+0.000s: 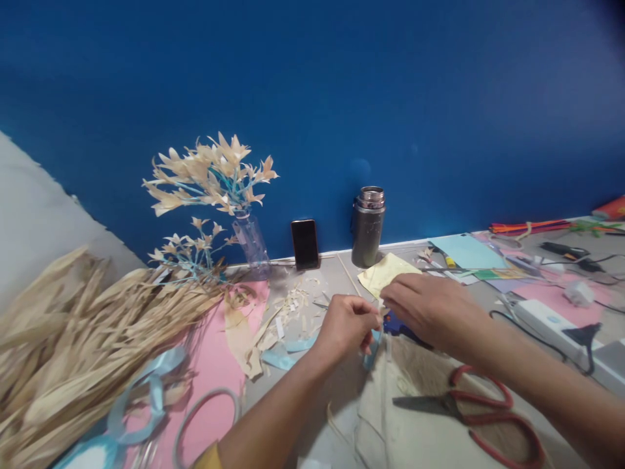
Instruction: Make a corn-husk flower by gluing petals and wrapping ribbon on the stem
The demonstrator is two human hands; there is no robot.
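Observation:
My left hand [346, 326] is closed in a pinch above the middle of the table, its fingertips turned toward my right hand. Just across from it, my right hand [430, 306] is bent with its fingers pressed together. The two sets of fingertips nearly meet around a small pale bit, too small and blurred to name. A light blue strip [373, 352] hangs below the left fingers. Under the right hand lies a dark blue object [401, 327], mostly covered. Behind that hand is a crumpled yellow paper [388, 272]. Red-handled scissors [456, 407] lie open nearer to me.
Dried husks [97, 326] pile up at left beside pink paper [215, 352] and blue ribbon [141, 404]. Husk flowers stand in a clear vase [251, 247]. A phone [305, 244] and a flask [368, 228] stand by the wall. A power strip [547, 326] lies right.

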